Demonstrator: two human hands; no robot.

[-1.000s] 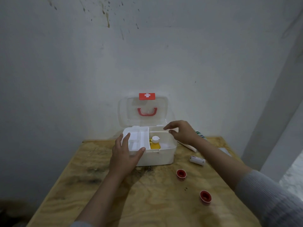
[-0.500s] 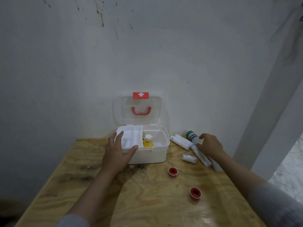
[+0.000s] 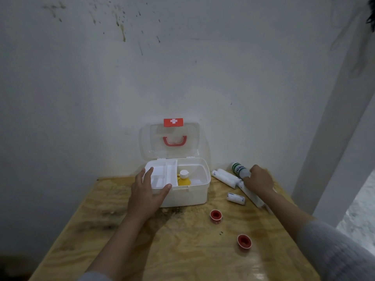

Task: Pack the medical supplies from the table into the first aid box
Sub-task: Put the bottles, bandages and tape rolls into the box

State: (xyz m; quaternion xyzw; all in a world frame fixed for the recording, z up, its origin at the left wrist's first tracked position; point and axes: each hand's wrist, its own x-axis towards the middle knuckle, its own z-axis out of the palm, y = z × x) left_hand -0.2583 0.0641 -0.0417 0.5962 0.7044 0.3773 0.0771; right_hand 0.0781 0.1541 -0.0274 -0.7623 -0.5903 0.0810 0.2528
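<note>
Stained grey plaster walls close in behind a rough plywood bench [image 3: 182, 250], and pushed back against the wall sits the white plastic first aid box [image 3: 188, 196] with its clear lid standing open, red handle and cross tag uppermost. Its divided white tray [image 3: 162, 177] is slid to the left side, which leaves the right half of the box open; a yellow bottle with a white cap [image 3: 184, 178] stands upright there.

The left hand [image 3: 145, 196] rests on the box's front left corner, fingers [image 3: 146, 175] spread over the tray edge and thumb along the rim, apparently to keep the light box from sliding.

Right of the box lie the unpacked supplies: white wrapped bandage rolls [image 3: 227, 178], a smaller roll [image 3: 235, 198] nearer the front, and two red tape spools [image 3: 216, 215] further forward. The right hand [image 3: 260, 180] has reached over to a clear bottle with a green and white label [image 3: 238, 169] lying near the wall; its fingers curl around the bottle's lower end, seemingly closing on it, though the grip itself is hidden from here. The bottle looks like the next thing to go in.
</note>
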